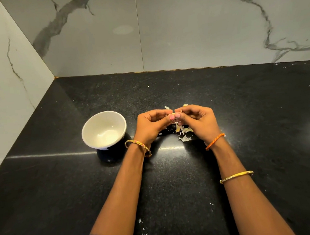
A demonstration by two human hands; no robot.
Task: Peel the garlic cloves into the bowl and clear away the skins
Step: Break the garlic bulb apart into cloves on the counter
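Black stone counter (174, 190) is being leaned over, with small white bits scattered on it near the person. Past that, thin dry skins (184, 131) are lying under the hands; they are judged to be very light and easy to blow away. A garlic clove (173, 114) is being pinched between the left hand (151, 126) and the right hand (200, 122), both curled round it. It is likely small, firm and a little slippery (best gripped at its ends). Just left of the hands, a white bowl (88, 130) is being kept ready, with no cloves in it. No writing is being shown anywhere.
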